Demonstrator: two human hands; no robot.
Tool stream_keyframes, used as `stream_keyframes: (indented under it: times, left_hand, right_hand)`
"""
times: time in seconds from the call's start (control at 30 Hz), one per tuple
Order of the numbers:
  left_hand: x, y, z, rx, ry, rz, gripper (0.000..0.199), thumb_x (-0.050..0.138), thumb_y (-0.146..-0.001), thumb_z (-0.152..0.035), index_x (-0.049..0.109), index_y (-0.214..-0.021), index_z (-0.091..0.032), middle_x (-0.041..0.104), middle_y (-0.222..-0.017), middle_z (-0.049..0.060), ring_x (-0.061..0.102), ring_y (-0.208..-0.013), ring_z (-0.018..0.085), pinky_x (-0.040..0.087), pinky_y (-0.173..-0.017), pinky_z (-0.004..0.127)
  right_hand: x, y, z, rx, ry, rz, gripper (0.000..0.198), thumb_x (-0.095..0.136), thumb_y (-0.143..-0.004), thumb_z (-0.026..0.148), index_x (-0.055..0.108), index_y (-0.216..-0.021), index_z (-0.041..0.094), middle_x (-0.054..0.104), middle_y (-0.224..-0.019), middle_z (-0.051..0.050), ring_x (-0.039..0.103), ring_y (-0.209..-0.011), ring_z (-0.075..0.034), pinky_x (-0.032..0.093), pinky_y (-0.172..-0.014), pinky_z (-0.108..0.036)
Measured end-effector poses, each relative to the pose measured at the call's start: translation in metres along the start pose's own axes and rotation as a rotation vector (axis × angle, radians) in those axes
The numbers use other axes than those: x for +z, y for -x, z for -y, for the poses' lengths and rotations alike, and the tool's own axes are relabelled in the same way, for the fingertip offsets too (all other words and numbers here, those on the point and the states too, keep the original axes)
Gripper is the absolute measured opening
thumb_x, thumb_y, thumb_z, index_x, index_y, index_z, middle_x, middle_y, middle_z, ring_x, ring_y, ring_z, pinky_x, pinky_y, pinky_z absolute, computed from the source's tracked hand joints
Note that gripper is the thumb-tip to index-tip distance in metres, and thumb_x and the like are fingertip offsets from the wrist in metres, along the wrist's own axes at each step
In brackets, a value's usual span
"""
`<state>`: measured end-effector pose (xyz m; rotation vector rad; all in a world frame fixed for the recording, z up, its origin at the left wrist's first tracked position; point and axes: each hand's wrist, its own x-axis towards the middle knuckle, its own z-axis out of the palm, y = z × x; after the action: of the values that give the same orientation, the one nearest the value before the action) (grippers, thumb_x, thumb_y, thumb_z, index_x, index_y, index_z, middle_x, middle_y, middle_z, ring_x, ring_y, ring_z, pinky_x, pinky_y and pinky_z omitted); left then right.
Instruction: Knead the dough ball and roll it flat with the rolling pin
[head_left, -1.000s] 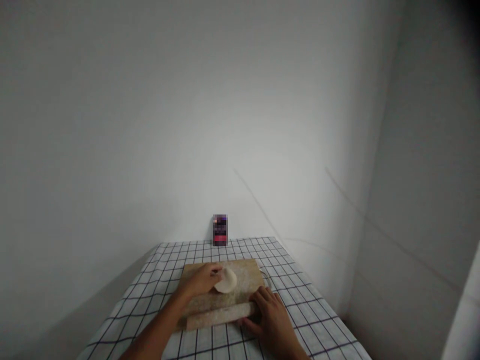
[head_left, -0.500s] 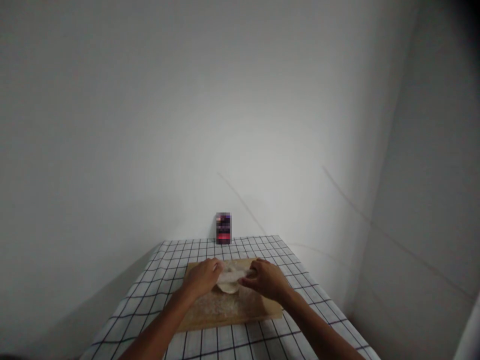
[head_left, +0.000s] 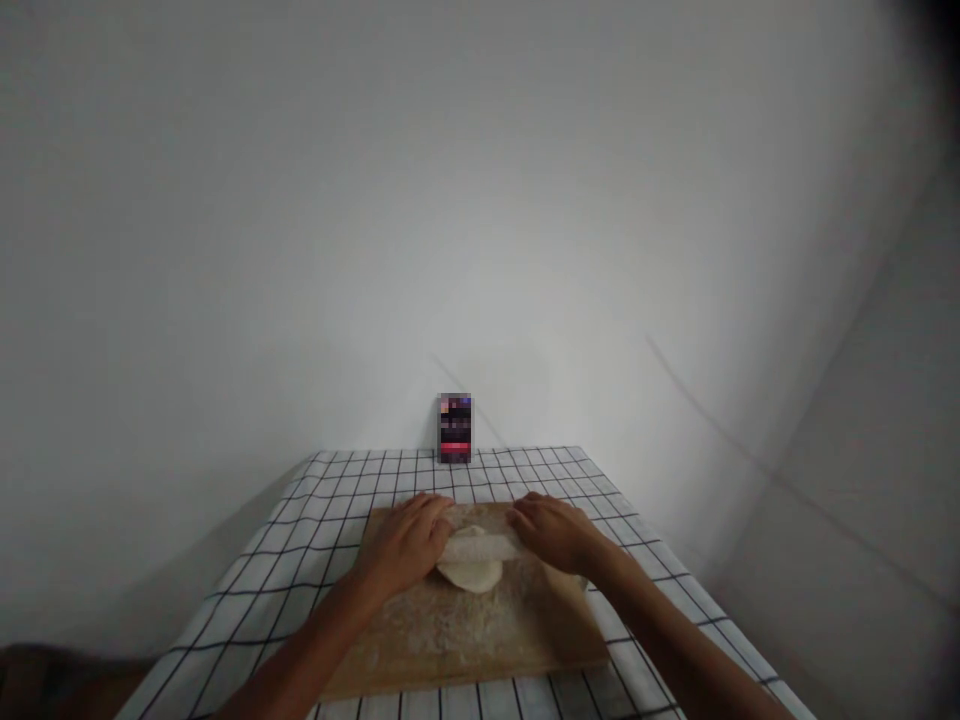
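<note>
Plain walls surround a cloth-covered desk. On the board, towards the desk's far edge, the pin lies across the dough. Left hand and right hand curl over its ends, holding it. Uneven pressure could leave the dough lopsided; tackiness could make it cling. The pin's long axis runs left to right, nearly parallel to that far edge.

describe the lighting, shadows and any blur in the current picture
Head view throughout: the wall is dim, brightest near the middle; the top right corner is dark; a shadow lies left of the checked tablecloth; the upright dark item is pixelated; the rolling pin and dough look soft.
</note>
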<state>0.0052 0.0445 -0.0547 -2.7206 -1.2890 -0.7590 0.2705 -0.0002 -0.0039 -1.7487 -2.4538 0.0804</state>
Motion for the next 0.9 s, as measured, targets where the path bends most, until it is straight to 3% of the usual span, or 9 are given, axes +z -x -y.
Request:
stream_keyframes:
  times: [0.2,0.43,0.67,0.9]
  left_hand:
    - [-0.008,0.004,-0.011,0.038,0.067,-0.131,0.032,0.045,-0.099,-0.018,0.069,-0.121,-0.02,0.076,-0.121,0.01,0.07,-0.114,0.023,0.056,-0.105,0.046]
    - [-0.018,0.012,-0.029,0.046,0.035,-0.204,0.027,0.051,-0.094,-0.012,0.068,-0.116,-0.019,0.078,-0.113,0.009,0.074,-0.106,0.024,0.061,-0.098,0.045]
    - [-0.023,0.027,-0.043,0.047,0.004,-0.182,0.029,0.045,-0.099,-0.013,0.067,-0.117,-0.019,0.078,-0.114,0.009,0.075,-0.105,0.024,0.063,-0.094,0.043]
    - [-0.027,0.042,-0.057,0.011,-0.057,-0.134,0.038,0.044,-0.1,-0.017,0.059,-0.135,-0.017,0.076,-0.125,0.013,0.075,-0.111,0.027,0.065,-0.091,0.047]
  right_hand:
    - [0.001,0.012,0.007,0.083,-0.089,-0.068,0.045,0.029,-0.11,0.039,0.069,-0.098,0.022,0.074,-0.104,-0.007,0.07,-0.099,-0.023,0.047,-0.079,-0.032]
    - [0.01,0.028,0.016,0.1,-0.163,-0.142,0.043,0.031,-0.109,0.034,0.071,-0.098,0.023,0.075,-0.108,-0.007,0.069,-0.104,-0.022,0.049,-0.087,-0.033]
    - [0.018,0.043,0.022,0.062,-0.177,-0.222,0.043,0.032,-0.108,0.031,0.074,-0.104,0.022,0.075,-0.124,-0.01,0.069,-0.116,-0.025,0.051,-0.102,-0.041]
    - [0.044,0.057,0.019,0.016,-0.178,-0.332,0.046,0.032,-0.107,0.029,0.075,-0.121,0.021,0.071,-0.138,-0.01,0.064,-0.131,-0.026,0.049,-0.113,-0.046]
